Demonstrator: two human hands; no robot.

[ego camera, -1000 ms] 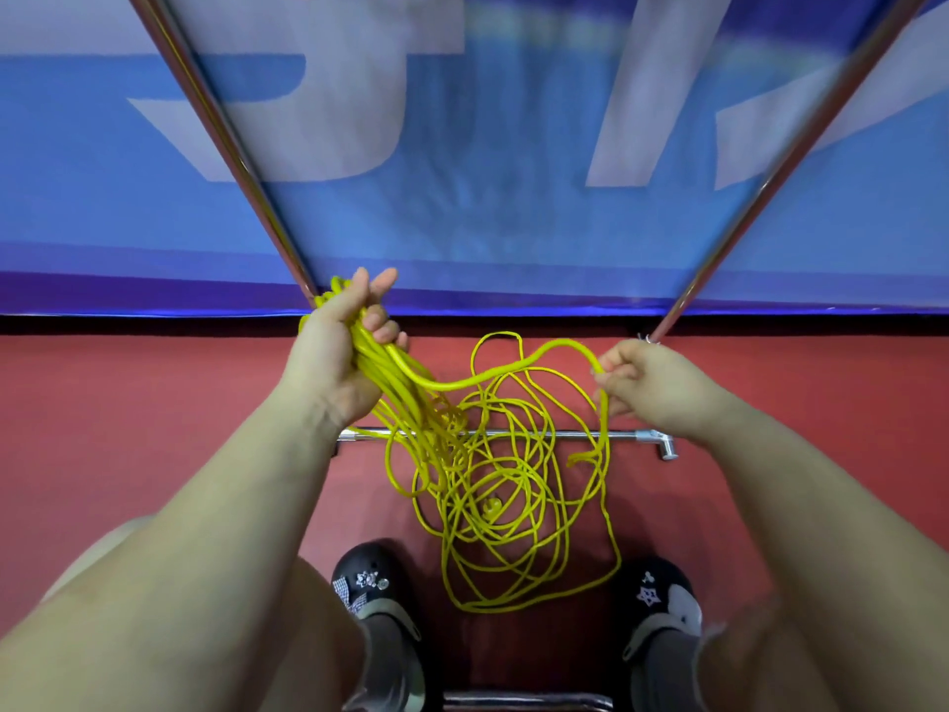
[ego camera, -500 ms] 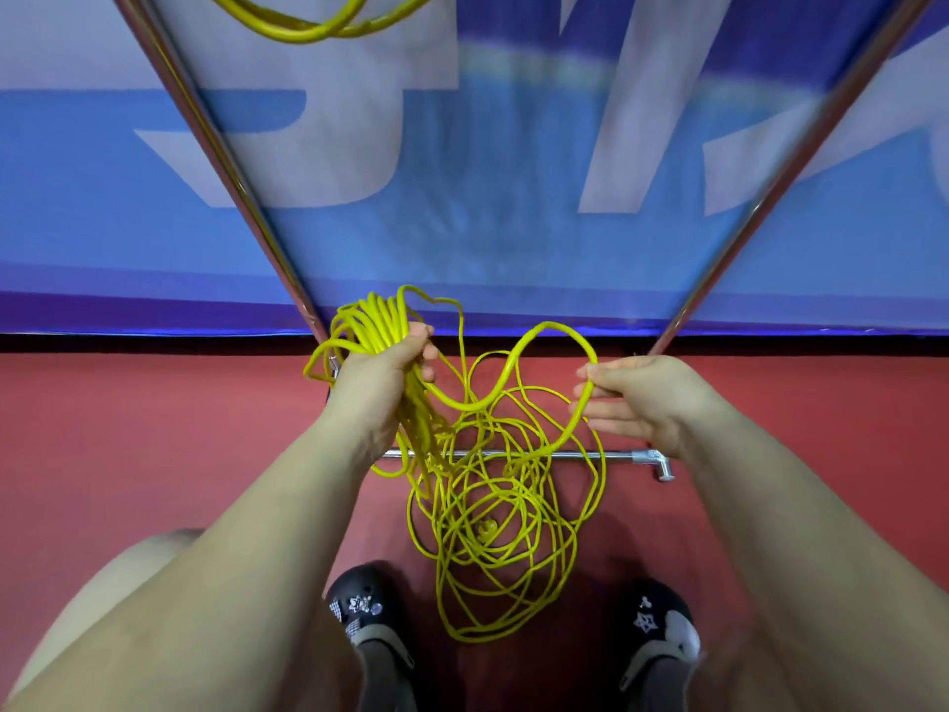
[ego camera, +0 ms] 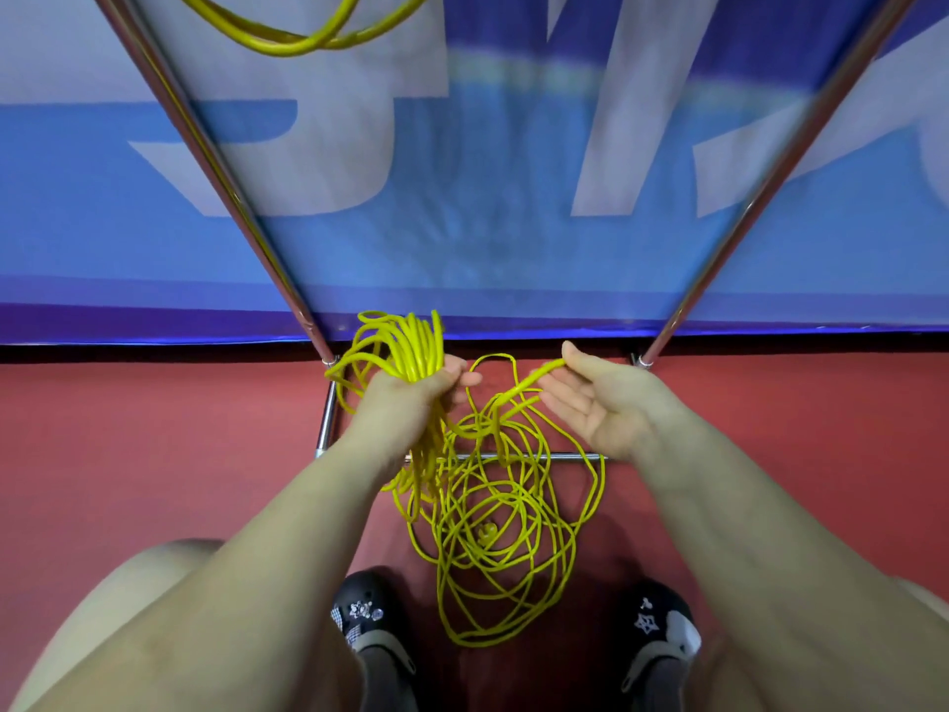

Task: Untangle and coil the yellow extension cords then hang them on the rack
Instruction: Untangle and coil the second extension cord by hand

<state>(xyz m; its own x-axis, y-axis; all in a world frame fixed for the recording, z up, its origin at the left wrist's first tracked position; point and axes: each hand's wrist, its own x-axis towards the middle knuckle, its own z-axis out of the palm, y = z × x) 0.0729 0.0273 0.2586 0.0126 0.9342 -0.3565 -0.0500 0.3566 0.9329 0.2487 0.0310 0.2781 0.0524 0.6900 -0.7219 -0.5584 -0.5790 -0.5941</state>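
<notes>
Gripping a bundle of loops of the thin yellow extension cord [ego camera: 416,352], the left hand [ego camera: 411,403] sits at frame centre. The right hand [ego camera: 606,403] lies palm-up, fingers straight and apart, one strand crossing its fingertips. Loose tangles hang lower centre over the chrome rack bar [ego camera: 565,457] and red floor [ego camera: 154,454].

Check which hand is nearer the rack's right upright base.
Right. The right hand sits just left of the right upright base; the left hand, gripping the coiled cord, is far across.
</notes>
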